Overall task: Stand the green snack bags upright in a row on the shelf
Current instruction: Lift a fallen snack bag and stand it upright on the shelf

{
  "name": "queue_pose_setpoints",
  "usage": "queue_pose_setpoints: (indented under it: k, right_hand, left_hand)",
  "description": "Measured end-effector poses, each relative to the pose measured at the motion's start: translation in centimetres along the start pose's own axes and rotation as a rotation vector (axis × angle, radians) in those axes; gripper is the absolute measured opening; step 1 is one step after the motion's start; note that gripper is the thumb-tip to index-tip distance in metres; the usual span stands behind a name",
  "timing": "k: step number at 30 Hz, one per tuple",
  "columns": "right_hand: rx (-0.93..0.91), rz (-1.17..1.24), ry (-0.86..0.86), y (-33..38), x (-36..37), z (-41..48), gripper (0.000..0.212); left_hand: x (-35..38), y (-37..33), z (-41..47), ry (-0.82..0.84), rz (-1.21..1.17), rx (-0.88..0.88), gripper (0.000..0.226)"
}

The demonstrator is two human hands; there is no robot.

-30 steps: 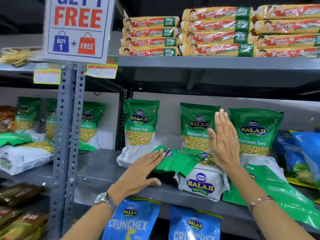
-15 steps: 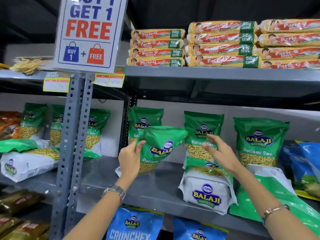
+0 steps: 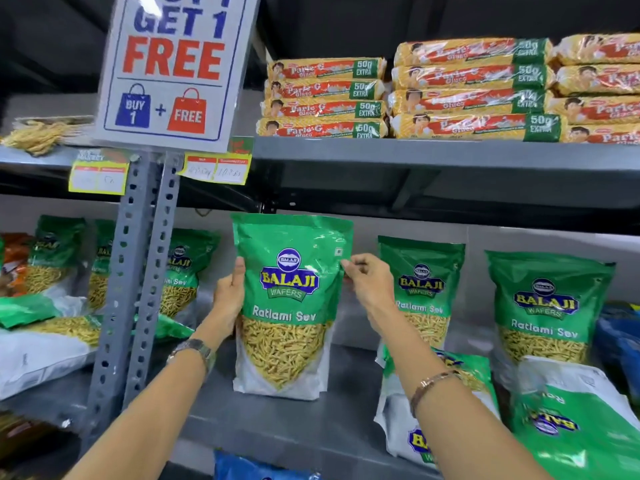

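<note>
A green Balaji Ratlami Sev bag [image 3: 289, 306] stands upright on the grey shelf [image 3: 277, 417], its base touching the shelf surface. My left hand [image 3: 230, 299] grips its left edge. My right hand [image 3: 367, 285] pinches its upper right edge. Two more green bags stand upright against the back wall, one [image 3: 420, 289] just right of my right hand and another [image 3: 547, 306] further right. In front of them, two bags lie flat: one [image 3: 415, 431] face down by my right forearm, and one [image 3: 575, 420] at the far right.
A grey perforated upright post [image 3: 135, 289] divides the shelving. Left of it stand more green bags [image 3: 180, 271], with flat ones [image 3: 38, 337] below. Biscuit packs [image 3: 325, 98] fill the shelf above. A promo sign [image 3: 173, 64] hangs at top left. Blue bags [image 3: 620, 341] sit far right.
My left hand lifted the flat bag off the shelf and turned it upright. My right hand left the standing bags and took hold of its right edge. The bag now stands on the shelf.
</note>
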State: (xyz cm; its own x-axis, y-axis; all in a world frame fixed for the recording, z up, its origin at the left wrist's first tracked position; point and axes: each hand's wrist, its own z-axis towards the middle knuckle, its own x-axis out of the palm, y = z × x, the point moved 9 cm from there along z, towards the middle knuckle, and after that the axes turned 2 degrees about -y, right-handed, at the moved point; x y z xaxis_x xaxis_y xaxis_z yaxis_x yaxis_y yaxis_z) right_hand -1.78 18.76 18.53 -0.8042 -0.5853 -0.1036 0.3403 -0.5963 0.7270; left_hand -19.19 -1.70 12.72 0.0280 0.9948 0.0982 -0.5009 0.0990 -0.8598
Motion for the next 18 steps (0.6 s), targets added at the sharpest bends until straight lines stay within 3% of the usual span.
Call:
queue_pose_setpoints:
  k: [4, 7, 9, 11, 14, 15, 18]
  right_hand:
    - [-0.093, -0.185, -0.028, 0.7, 0.1, 0.4, 0.010]
    - [-0.169, -0.210, -0.100, 1.2, 0.1, -0.2, 0.013]
    - [-0.202, -0.186, -0.095, 1.1, 0.0, -0.4, 0.015]
    - [-0.144, -0.094, 0.023, 0.3, 0.6, -0.6, 0.032]
    - [0.112, 0.009, 0.338, -2.7, 3.5, -2.2, 0.090]
    - [0.174, 0.012, 0.404, -3.6, 4.3, -3.1, 0.099]
    - [0.222, 0.026, 0.490, -4.7, 6.0, -4.7, 0.088]
  left_hand:
    - [0.8, 1.0, 1.3, -0.044, -0.053, 0.003, 0.048]
    - [1.1, 1.3, 1.5, -0.075, -0.077, 0.054, 0.049]
    - [1.1, 2.2, 1.4, -0.042, -0.139, -0.004, 0.057]
    - [1.4, 3.6, 1.0, 0.014, -0.156, -0.109, 0.080]
    - [1.6, 5.2, -1.0, 0.120, -0.070, -0.137, 0.096]
    - [1.6, 5.6, -1.9, 0.164, -0.022, -0.126, 0.099]
    - [2.4, 7.1, -4.1, 0.374, 0.039, -0.126, 0.108]
